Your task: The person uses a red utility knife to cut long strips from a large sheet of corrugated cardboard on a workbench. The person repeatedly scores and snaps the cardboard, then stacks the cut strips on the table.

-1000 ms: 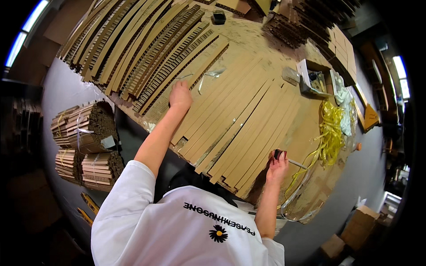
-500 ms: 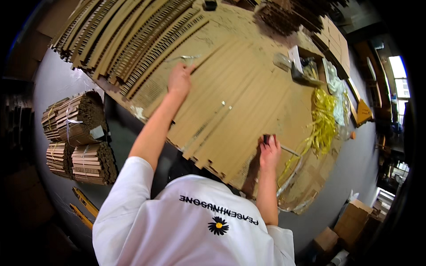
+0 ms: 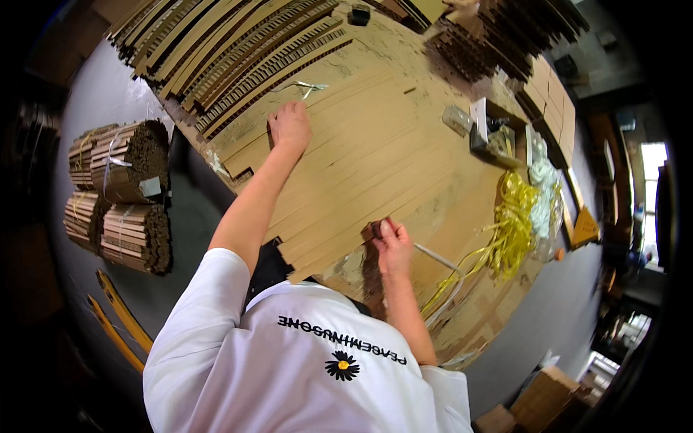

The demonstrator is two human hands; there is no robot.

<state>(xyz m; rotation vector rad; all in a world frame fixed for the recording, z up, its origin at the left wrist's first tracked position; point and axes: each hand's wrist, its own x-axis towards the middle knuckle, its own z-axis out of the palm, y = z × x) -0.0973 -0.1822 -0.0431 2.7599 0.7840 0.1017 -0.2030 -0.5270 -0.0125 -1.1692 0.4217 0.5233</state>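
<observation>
A sheet of flat, tan cardboard strips (image 3: 339, 166) lies side by side on the table before me, running slantwise. Over the strips' far left side is my left hand (image 3: 290, 124), its fingers curled; a dark edge shows beside it, and what it grips, if anything, is hidden. My right hand (image 3: 392, 247) is closed at the near right border of the strips, around a small dark block (image 3: 375, 229). A pale strap (image 3: 435, 255) runs off to the right from beside that hand. Just beyond my left hand lies a short piece of silvery strap (image 3: 310, 88).
Rows of slotted cardboard strips (image 3: 238, 58) fill the table's far left. Right of the sheet are a parts box (image 3: 502, 133) and tangled yellow ribbon (image 3: 516, 216). Tied cardboard bundles (image 3: 130, 166) stand on the floor at left, near yellow forks (image 3: 119, 317).
My right hand has moved left, with the dark block still in it. My left hand has curled more. Two small shiny spots on the strips no longer show, and the sheet's near edge looks different.
</observation>
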